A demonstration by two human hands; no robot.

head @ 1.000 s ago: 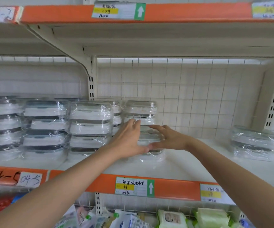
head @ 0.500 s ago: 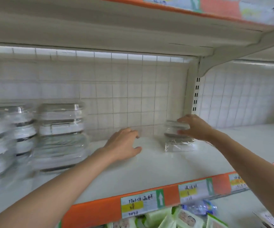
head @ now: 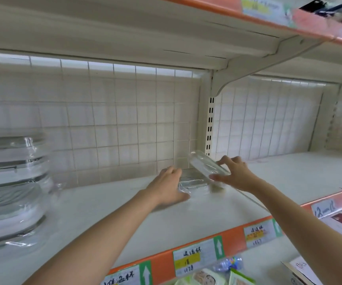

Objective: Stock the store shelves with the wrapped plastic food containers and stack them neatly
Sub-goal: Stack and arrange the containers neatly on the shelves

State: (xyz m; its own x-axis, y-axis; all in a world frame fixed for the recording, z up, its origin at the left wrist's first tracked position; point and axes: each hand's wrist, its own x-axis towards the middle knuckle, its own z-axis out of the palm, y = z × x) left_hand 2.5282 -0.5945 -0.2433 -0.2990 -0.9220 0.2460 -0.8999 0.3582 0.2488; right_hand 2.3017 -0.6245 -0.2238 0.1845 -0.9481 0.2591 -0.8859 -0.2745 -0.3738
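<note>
Two wrapped clear food containers sit near the back of the white shelf (head: 186, 227). The lower wrapped container (head: 195, 182) lies flat on the shelf. My left hand (head: 167, 188) holds its left end, thumb in front and fingers over the top. My right hand (head: 235, 175) pinches the upper wrapped container (head: 204, 166) by its right edge, and that one is tilted up off the lower one. At the far left stands a blurred stack of wrapped containers (head: 11, 192).
The shelf above (head: 166, 27) hangs low overhead. A wire grid (head: 104, 124) backs the shelf, and a slotted upright (head: 210, 128) stands just behind the containers. Orange price strips (head: 197, 258) line the front edge. Packaged goods (head: 217, 274) lie on the level below.
My view has swung right, away from the left stack. My left hand came off the bare shelf to the lower container. My right hand has tipped the upper container up.
</note>
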